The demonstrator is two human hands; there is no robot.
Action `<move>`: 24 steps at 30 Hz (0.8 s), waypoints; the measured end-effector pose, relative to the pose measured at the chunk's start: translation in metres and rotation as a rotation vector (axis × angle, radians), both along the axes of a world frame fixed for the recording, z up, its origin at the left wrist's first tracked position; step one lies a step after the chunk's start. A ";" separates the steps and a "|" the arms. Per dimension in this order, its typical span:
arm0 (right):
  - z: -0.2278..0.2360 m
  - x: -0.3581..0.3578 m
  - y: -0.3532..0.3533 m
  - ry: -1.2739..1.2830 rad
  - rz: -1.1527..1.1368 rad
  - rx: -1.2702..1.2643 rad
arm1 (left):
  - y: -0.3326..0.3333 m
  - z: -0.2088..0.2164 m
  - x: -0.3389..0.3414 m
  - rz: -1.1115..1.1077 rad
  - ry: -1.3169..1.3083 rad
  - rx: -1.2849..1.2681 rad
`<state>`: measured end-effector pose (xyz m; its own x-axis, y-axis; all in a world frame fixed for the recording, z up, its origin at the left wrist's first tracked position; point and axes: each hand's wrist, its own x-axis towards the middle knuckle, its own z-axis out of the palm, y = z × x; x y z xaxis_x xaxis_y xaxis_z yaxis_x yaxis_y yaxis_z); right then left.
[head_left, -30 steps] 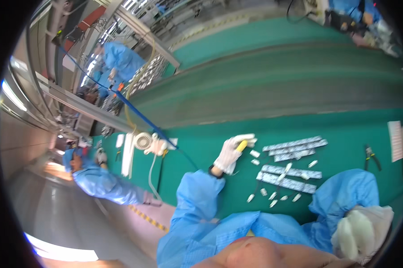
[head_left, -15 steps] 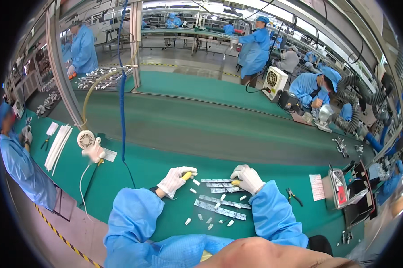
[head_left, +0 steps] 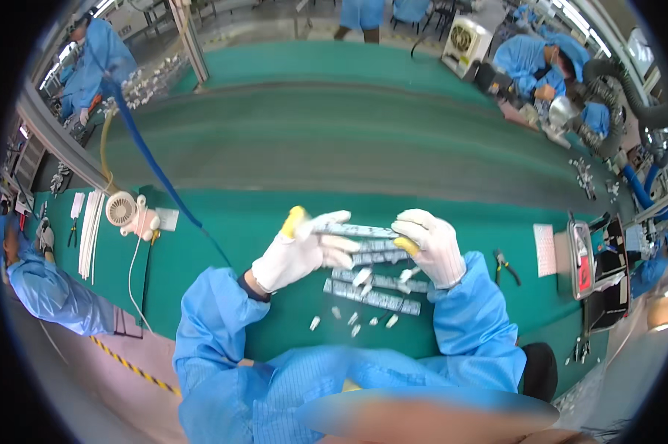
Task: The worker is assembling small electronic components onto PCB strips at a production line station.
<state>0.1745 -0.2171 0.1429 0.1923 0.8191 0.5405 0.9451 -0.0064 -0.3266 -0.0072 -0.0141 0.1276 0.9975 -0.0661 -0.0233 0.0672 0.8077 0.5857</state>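
Note:
Both of my hands wear white gloves with yellow fingertip covers. My right hand [head_left: 432,248] pinches the right end of a narrow pale circuit board strip [head_left: 363,231], raised a little above the green mat. At its left end, my left hand [head_left: 297,251] has its fingers stretched and its thumb apart, with the strip's end between or behind the fingers. Below lie more strips [head_left: 378,257], partly under the raised one, and a nearer circuit board strip [head_left: 375,296]. Small white pieces [head_left: 362,277] rest on and around the strips.
A small fan [head_left: 121,210] and long white sticks [head_left: 91,235] are at the left. Cutting pliers [head_left: 505,268], a pink printed sheet [head_left: 545,250] and a clear-sided box [head_left: 579,259] lie at the right. A dark conveyor belt [head_left: 312,140] runs beyond the mat; a blue hose [head_left: 156,166] hangs across. Co-workers sit around.
My right hand has lifted a circuit board strip off the mat. My left hand has moved right to the strip's left end and its fingers have spread. The view has tipped downward.

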 end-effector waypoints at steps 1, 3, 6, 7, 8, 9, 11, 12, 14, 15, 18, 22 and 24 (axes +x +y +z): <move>0.010 -0.013 0.000 -0.105 -0.014 -0.064 | -0.007 -0.001 -0.001 0.092 -0.142 0.297; -0.004 -0.002 0.001 -0.154 0.066 0.124 | -0.009 0.004 -0.003 0.181 -0.007 0.398; 0.022 0.010 0.003 -0.081 -0.118 0.230 | -0.009 0.013 -0.009 0.336 -0.191 0.550; 0.018 0.009 0.000 0.257 -0.108 0.254 | -0.011 0.014 -0.011 0.379 -0.128 0.554; 0.017 0.008 -0.003 0.594 -0.099 0.275 | -0.013 0.017 -0.014 0.421 -0.067 0.559; 0.022 0.011 -0.009 0.852 -0.012 0.090 | -0.011 0.019 -0.016 0.419 -0.053 0.556; 0.025 0.006 -0.012 1.272 0.058 -0.067 | -0.003 0.024 -0.020 0.325 0.015 0.848; 0.024 0.004 -0.013 1.287 0.054 -0.075 | -0.003 0.027 -0.024 0.320 0.031 0.842; 0.022 0.002 -0.016 1.194 -0.048 -0.049 | -0.002 0.030 -0.028 0.258 0.071 1.015; 0.022 0.002 -0.018 1.216 0.040 0.030 | 0.001 0.025 -0.026 0.332 -0.090 1.172; 0.021 0.009 -0.023 1.226 0.057 0.084 | 0.000 0.024 -0.025 0.505 -0.091 1.215; 0.015 0.016 -0.025 1.306 0.048 0.104 | 0.006 0.022 -0.027 0.598 -0.068 1.300; 0.015 0.017 -0.024 1.290 0.129 0.104 | 0.010 0.022 -0.025 0.626 -0.093 1.364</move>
